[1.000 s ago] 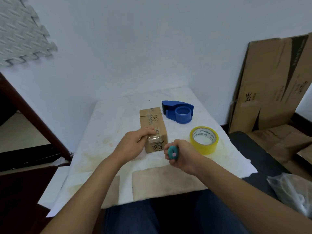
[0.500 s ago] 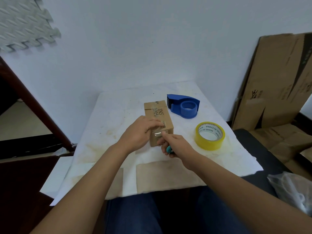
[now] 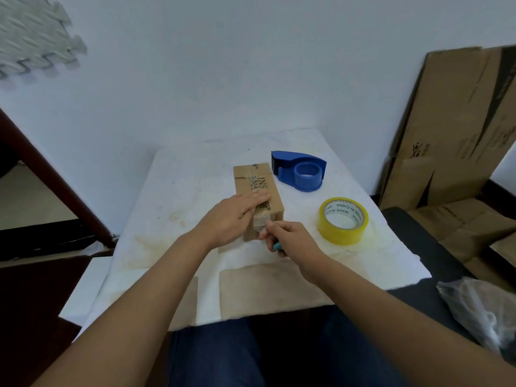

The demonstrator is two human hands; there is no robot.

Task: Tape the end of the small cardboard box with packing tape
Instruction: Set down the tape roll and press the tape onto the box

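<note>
A small brown cardboard box (image 3: 255, 180) printed "INS" lies lengthwise on the white table (image 3: 181, 185). A strip of clear tape (image 3: 262, 217) wraps over its near end. My left hand (image 3: 233, 216) lies flat on the box top, fingers over the tape. My right hand (image 3: 289, 237) is at the near end face, fingertips against the tape, with a small teal cutter (image 3: 276, 246) tucked in its palm. A yellow tape roll (image 3: 343, 220) lies to the right of the box.
A blue tape dispenser (image 3: 300, 170) sits behind the box to the right. Flattened cardboard sheets (image 3: 452, 129) lean on the wall at right. A clear plastic bag (image 3: 480, 311) lies at lower right. Two brown patches (image 3: 262, 289) mark the table's near edge.
My right hand moved from in front of the box up to its near end and now touches the tape. My left hand flattened onto the box top.
</note>
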